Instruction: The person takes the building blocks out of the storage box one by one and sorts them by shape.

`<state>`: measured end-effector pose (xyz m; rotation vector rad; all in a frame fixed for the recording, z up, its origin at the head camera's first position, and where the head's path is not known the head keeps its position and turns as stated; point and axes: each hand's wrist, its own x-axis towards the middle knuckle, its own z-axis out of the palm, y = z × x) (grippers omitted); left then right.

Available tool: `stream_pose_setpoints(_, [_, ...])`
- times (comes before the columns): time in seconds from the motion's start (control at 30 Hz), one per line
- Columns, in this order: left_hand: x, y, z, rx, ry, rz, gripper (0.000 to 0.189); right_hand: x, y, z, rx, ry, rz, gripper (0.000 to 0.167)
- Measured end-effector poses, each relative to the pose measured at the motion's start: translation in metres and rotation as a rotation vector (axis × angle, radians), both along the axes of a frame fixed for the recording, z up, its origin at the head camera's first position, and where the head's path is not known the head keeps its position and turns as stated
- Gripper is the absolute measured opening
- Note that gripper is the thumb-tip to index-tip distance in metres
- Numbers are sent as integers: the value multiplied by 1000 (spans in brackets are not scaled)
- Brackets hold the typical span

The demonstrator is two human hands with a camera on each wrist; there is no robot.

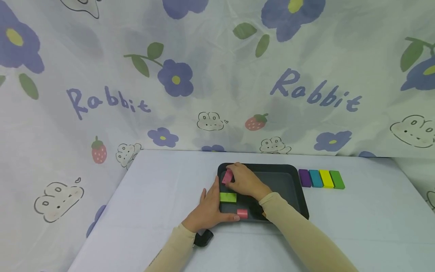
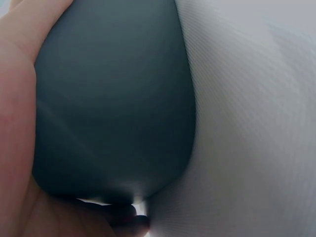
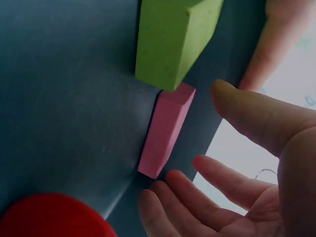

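My left hand (image 1: 209, 209) rests along the left side of a dark grey rectangular tray (image 1: 302, 196). Its fingers lie straight against the wall, and the thumb reaches along the front rim to a pink-red cylinder-like block (image 1: 242, 214). In the left wrist view the palm borders the tray's dark surface (image 2: 118, 98). My right hand (image 1: 248, 181) reaches into the tray's far left corner, around a pink block (image 3: 167, 131). In the right wrist view its thumb (image 3: 256, 116) stands apart from the block, and loosely bent fingers are near the block's far end. A light green block (image 1: 228, 197) lies nearer me.
Purple (image 1: 304, 178), blue (image 1: 316, 178), yellow (image 1: 326, 178) and green (image 1: 337, 179) blocks stand in a row right of the tray on the white table (image 1: 153, 196). A red rounded thing (image 3: 57, 217) shows in the right wrist view. Behind hangs a printed cloth (image 1: 217, 94).
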<state>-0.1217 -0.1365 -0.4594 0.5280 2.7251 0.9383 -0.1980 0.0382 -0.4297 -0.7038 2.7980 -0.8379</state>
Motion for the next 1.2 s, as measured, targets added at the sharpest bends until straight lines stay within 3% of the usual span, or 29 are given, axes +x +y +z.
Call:
stream_pose_setpoints(0.53, [-1,0,1,4,-12,2,136,-8,-7,-7,81,20,19,63])
stream_pose_setpoints(1.2, [0,-1,0,-1,-13,-1,137,-6,-9,-8,75,-15,8,66])
